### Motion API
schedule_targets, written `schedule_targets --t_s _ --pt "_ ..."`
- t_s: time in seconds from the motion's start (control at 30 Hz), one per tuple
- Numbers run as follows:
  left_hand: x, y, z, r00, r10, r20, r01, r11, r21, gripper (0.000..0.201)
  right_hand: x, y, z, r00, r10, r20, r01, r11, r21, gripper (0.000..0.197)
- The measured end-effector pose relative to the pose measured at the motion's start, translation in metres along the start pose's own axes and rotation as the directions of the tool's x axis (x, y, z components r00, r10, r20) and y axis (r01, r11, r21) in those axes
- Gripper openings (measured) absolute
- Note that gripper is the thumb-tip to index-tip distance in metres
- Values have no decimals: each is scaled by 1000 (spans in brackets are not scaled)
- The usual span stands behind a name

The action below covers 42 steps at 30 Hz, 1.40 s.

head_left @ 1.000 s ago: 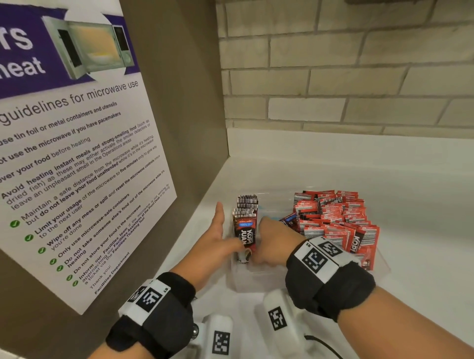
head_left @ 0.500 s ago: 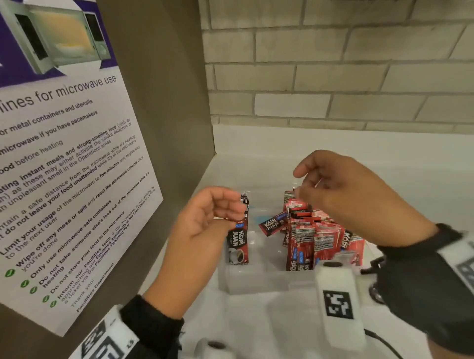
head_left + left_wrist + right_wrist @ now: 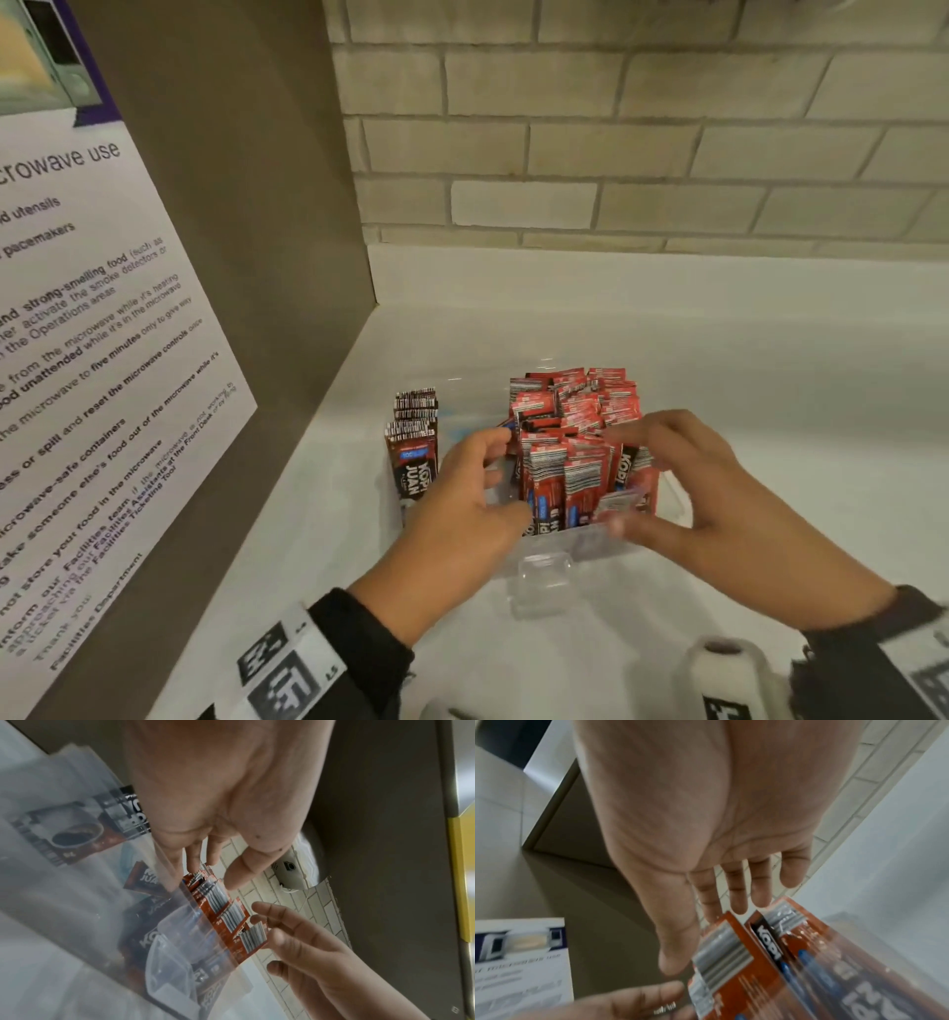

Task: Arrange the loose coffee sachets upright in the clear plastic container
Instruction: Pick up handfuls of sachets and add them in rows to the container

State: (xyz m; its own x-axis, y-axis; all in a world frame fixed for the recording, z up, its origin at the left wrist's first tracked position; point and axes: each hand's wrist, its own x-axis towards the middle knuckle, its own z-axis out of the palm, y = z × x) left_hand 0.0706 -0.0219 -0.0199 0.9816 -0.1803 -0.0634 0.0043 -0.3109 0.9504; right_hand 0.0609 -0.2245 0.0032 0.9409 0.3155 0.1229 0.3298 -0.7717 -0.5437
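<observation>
We see a clear plastic container on a white counter, tucked near a corner where a brick wall meets a brown side panel carrying a microwave-use notice. Inside it, a thick block of red Kopi Juan coffee sachets stands on end at the right, and a slim stack of brown Kopi Juan sachets stands upright at the left, with a gap between the two groups.

What could go wrong: the red block is crowded and uneven, its rows leaning at slightly different angles — we judge that a push from one side alone could fan the sachets over into the gap. One sachet already lies tilted in that gap, as the left wrist view shows. The light container might also slide on the smooth counter if pressed hard.

Our left hand is at the near-left edge of the red block, fingers loosely curled and reaching toward it; we cannot tell whether it grips anything. Our right hand is at the block's near-right side, fingers spread over the sachet tops and thumb by the container's near wall — relaxed, not closed on any sachet.
</observation>
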Motion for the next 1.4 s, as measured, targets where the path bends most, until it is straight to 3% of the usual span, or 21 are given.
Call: schedule_targets --t_s 0.2,0.43,0.57,0.73,0.83,0.97,1.07,1.23,1.4 --pt "1 5 10 999 3 46 -1 999 -52 54 5 0 16 999 -42 -15 39 987 -155 61" --pt "4 2 14 999 40 13 -41 997 60 42 9 5 26 994 -86 -74 84 996 -34 48" --pt "5 1 18 995 92 40 -96 990 103 34 13 6 26 986 -133 -104 127 990 -63 39" --pt "11 -1 22 995 96 2 -96 989 109 35 15 5 25 985 -162 -53 163 986 14 46" --pt "14 -1 23 998 52 -31 -51 999 17 33 15 8 29 976 -217 -1 217 975 -38 50" --pt "14 -2 22 999 -9 -43 4 993 -116 41 17 7 31 968 -248 26 250 965 -79 34" --pt "15 2 19 999 -45 29 49 984 -169 47 19 4 31 970 -240 39 243 962 -125 28" --pt "16 4 16 994 -90 57 99 978 -182 55 21 3 32 974 -226 12 225 958 -176 17" --pt "16 4 16 996 -91 19 93 985 -147 55 22 8 23 960 -275 -53 269 958 -101 9"
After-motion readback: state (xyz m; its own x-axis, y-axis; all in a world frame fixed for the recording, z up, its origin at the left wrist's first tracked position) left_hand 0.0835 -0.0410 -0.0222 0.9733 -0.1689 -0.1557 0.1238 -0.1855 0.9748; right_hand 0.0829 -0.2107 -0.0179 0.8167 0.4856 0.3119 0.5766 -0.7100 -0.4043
